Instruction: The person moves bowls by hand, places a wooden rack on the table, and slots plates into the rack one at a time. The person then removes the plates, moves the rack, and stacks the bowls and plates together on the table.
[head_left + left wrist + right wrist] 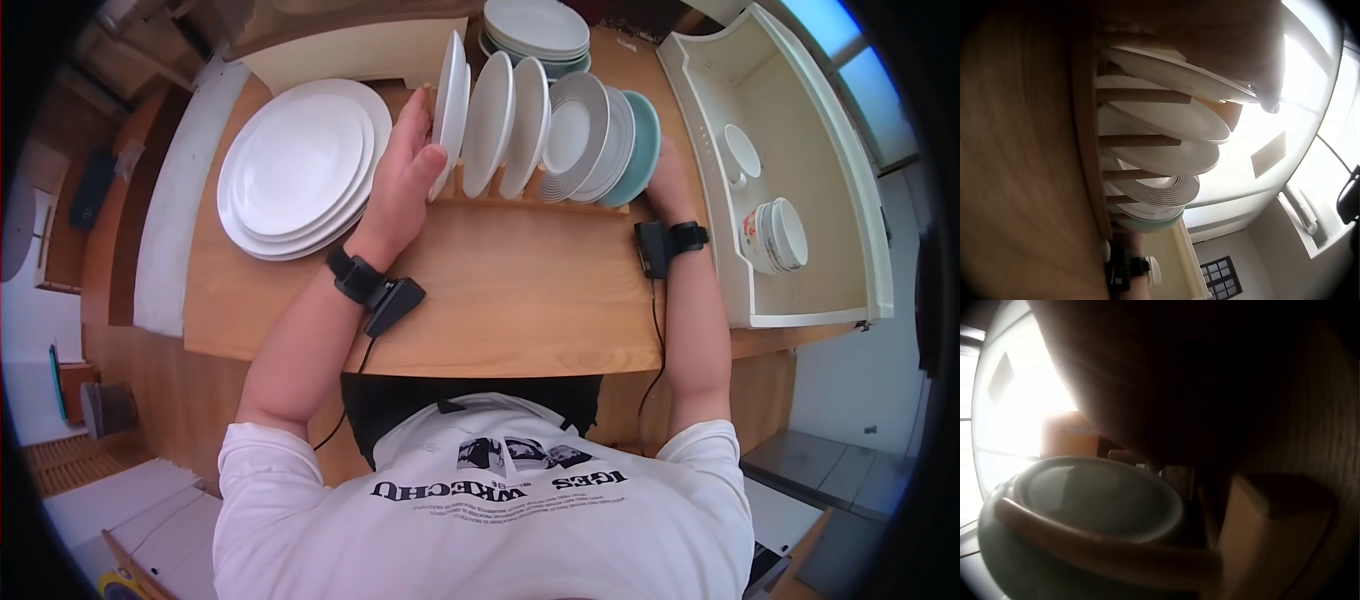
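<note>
A wooden dish rack (590,206) holds several upright plates: white ones on the left, ring-patterned ones (576,135) further right and a teal plate (636,148) at the right end. My left hand (403,185) lies along the rack's left end, fingers stretched away from me beside the outermost white plate (451,115), thumb near that plate's rim. In the left wrist view the rack's pegs (1141,141) separate the plates. At the rack's right end, my right hand (672,182) is beside the teal plate, its fingers hidden. In the right wrist view it shows only as a dark shape.
Large white plates (300,165) are stacked on the wooden table (520,300) at left. Behind the rack stands another stack of white and teal plates (537,28). A cream open-fronted cabinet (835,200) on the right holds a cup (741,150) and stacked bowls (775,236).
</note>
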`<state>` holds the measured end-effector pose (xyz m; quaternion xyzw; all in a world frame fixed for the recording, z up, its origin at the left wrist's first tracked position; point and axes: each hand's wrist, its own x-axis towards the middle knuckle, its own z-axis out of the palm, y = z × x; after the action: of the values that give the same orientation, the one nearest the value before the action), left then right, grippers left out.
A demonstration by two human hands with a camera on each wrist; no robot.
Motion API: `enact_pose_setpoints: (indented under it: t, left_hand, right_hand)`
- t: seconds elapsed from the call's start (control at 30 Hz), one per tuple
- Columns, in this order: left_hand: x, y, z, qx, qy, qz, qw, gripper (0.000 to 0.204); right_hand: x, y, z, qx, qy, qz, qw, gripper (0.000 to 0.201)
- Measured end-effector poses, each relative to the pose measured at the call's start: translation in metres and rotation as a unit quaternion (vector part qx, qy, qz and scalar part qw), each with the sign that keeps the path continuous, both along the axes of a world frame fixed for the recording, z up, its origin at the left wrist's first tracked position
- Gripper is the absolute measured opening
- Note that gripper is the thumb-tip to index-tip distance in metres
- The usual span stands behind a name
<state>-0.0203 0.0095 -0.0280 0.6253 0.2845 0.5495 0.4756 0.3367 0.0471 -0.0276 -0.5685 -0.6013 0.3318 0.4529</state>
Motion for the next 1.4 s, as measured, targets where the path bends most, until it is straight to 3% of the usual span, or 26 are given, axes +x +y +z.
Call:
enact_pose_setpoints:
  t: [0.7,1.4]
  left_hand:
    - [-0.001,0.004,0.001,0.011,-0.009,-0.008,1.000,0.119]
    - [0.007,-0.006,0.018,0.056,0.040,0.006,0.998,0.105]
  right_hand:
    - [0.001,0.004,-0.003,-0.008,0.082,0.034,0.996,0.016]
    - [0.009,0.015,-0.024,-0.014,0.143,0.080,0.986,0.022]
